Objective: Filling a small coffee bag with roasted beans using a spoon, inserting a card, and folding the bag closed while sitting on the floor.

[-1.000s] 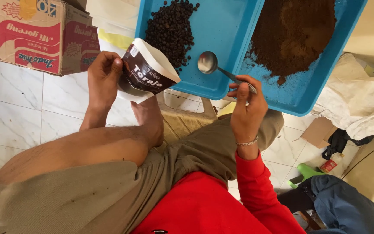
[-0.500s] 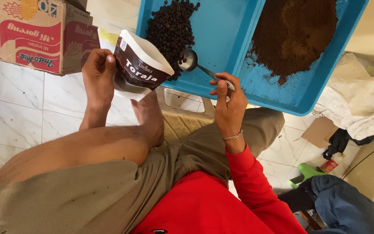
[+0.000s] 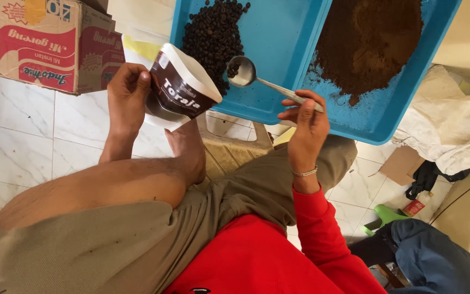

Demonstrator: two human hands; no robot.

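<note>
On the near edge of the blue tray [image 3: 278, 54], beans [image 3: 213, 32] remain heaped; pouch [image 3: 183, 90] is gripped open by left hand [image 3: 129, 98]; spoon [image 3: 243, 72], few beans loaded, is pinched by right hand [image 3: 307, 122]; filling judged unfinished.

One pouch [image 3: 183, 90], dark brown with a white upper edge and white lettering, is held tilted above the floor at the near edge of the blue tray [image 3: 278, 65], in the left hand [image 3: 128, 95].

One cardboard carton [image 3: 55, 43], box-shaped, stands on the white tiled floor at upper left. It has red and white printed panels and a yellow patch on top.

A small red packet [image 3: 415, 207] lies on the floor at lower right; details are too small to tell.
</note>
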